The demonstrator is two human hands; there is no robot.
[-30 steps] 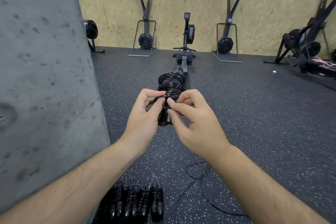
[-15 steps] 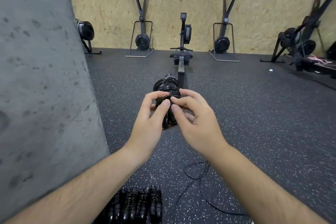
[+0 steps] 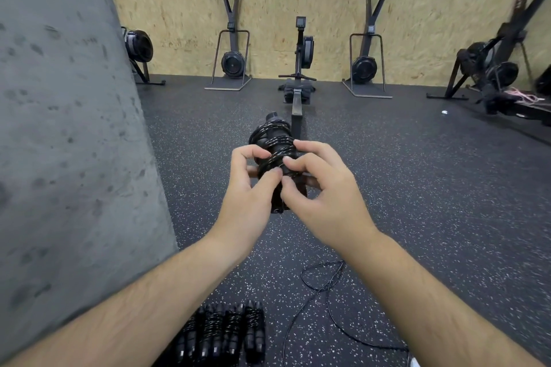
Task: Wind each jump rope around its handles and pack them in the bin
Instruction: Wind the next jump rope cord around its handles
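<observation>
A black jump rope (image 3: pixel 273 143) is wound in coils around its paired handles and held up in front of me. My left hand (image 3: pixel 249 191) grips the bundle from the left, thumb pressed on the coils. My right hand (image 3: pixel 323 191) holds it from the right, its thumb and forefinger pinching the cord at the near end. Several wound rope bundles (image 3: pixel 226 334) lie side by side on the floor at the bottom. A loose black rope (image 3: pixel 320 286) trails on the floor to their right. No bin is in view.
A grey concrete wall (image 3: pixel 65 134) fills the left side. A rowing machine (image 3: pixel 298 74) stands ahead on the speckled rubber floor (image 3: pixel 417 188), with other exercise machines (image 3: pixel 365 65) along the chipboard back wall and a bike (image 3: pixel 489 68) at far right.
My fingers have shifted along the coils near the bundle's near end, with the right fingers spreading wider over the wound rope. The bundle stays held in front of me.
</observation>
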